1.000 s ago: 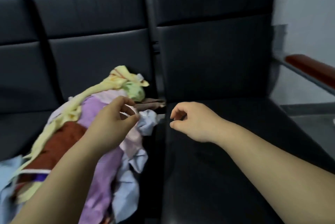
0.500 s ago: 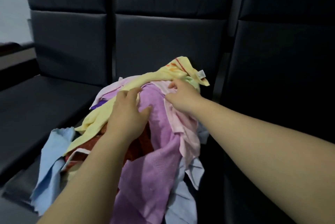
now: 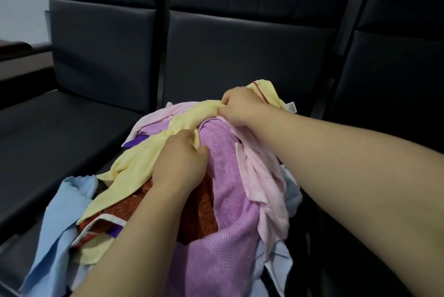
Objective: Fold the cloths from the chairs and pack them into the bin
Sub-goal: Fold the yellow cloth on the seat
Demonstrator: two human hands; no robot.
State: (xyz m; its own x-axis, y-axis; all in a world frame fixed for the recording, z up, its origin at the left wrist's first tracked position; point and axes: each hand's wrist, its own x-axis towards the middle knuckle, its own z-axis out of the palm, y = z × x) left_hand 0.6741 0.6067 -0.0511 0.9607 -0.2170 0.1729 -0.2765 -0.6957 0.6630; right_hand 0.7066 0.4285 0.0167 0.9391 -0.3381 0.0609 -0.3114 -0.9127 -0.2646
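Now gripped: yellow cloth [image 3: 134, 166], taken at 2 places along its length.
Left hand [image 3: 179, 162]: fingers are curled into a fold of the yellow cloth near the middle of the pile, with the thumb against the purple towel [image 3: 223, 176].
Right hand [image 3: 240, 106]: closed round a bunched part of the same cloth at the far end, just short of its red stripe and white tag [image 3: 291, 106].
Pile: heaped on the chair seat [image 3: 60, 133]. The yellow cloth is draped across the top, over a rust-red towel [image 3: 201, 203]. A pink cloth [image 3: 262, 176] hangs on the right and a blue cloth [image 3: 62, 203] trails at the front left.
Bin: not seen.
Step judged: 1 cloth is being singled out; nothing is judged folded or packed yet.
Risk 1: the near end of the yellow cloth is tangled among its neighbours, so these could be dragged up with it if it is lifted fast.
Risk 2: the blue cloth and purple towel overhang the seat front and could be tipped to the floor by any shift of the heap.
Risk 3: bunched fabric is held, not corners, so a twisted cloth and a regrip are likely.
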